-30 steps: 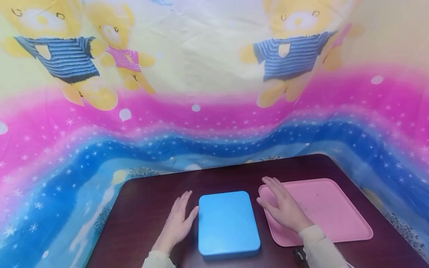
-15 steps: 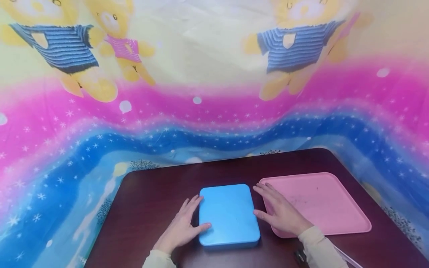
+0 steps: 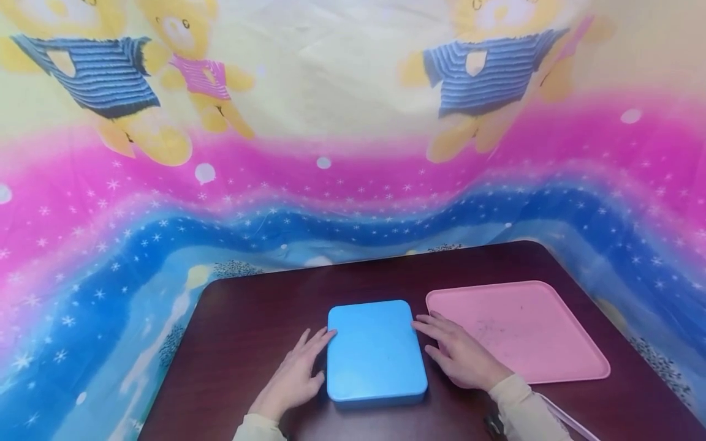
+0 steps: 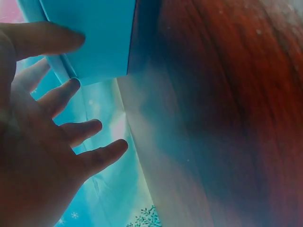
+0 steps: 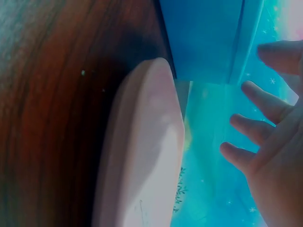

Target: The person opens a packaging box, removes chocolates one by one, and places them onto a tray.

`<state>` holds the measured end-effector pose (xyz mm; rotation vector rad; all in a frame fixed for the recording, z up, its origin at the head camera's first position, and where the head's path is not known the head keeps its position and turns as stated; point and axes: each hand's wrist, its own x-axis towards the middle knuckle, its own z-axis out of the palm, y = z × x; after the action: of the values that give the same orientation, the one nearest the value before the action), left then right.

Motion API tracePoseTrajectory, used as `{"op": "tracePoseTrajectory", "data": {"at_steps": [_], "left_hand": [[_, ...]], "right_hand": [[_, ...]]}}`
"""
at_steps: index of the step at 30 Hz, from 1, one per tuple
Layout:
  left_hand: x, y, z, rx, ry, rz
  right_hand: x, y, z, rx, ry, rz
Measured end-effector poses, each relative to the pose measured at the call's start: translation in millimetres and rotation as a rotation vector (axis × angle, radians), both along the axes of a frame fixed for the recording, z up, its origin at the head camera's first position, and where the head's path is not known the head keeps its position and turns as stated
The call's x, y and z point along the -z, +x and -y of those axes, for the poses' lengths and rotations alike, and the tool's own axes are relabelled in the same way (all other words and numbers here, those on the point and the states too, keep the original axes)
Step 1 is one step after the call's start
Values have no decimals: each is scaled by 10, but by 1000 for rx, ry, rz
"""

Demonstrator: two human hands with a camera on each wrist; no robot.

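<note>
A light blue rectangular box (image 3: 377, 352) with rounded corners lies on the table. In both wrist views, a seam below its top marks off what looks like a lid. At the box's left side is my left hand (image 3: 292, 376), its fingertips right at the upper left edge and the thumb (image 4: 52, 39) alongside the wall. My right hand (image 3: 463, 355) is on the other side, with the fingertips reaching the right edge and the thumb a little apart from it. Fingers of both hands are spread and loosely extended; neither hand grips anything.
To the right of the box lies a shallow pink tray (image 3: 529, 331) with dark marks on its surface; my right hand overlaps its left edge. The dark wooden table (image 3: 259, 318) ends at a cloth backdrop (image 3: 331, 135) printed with bears. A white cord (image 3: 568, 419) trails by my right sleeve.
Both hands have come inward to the box's sides, the right one from over the pink tray. The left thumb, over the top half a second ago, is now off it. The view has tilted slightly down.
</note>
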<state>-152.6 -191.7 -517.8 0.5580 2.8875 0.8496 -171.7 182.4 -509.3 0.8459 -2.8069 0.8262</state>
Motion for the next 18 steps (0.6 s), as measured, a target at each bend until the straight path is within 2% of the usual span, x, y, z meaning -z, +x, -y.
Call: {"op": "tracePoseTrajectory", "data": {"at_steps": [5, 11, 18], "left_hand": [[20, -16, 21, 10, -18, -26], [-24, -42, 65, 53, -24, -74], [-66, -55, 128, 60, 3, -5]], "right_hand": [[27, 1, -1, -16, 5, 21], [49, -17, -20, -69, 16, 67], [31, -58, -53, -107, 18, 182]]}}
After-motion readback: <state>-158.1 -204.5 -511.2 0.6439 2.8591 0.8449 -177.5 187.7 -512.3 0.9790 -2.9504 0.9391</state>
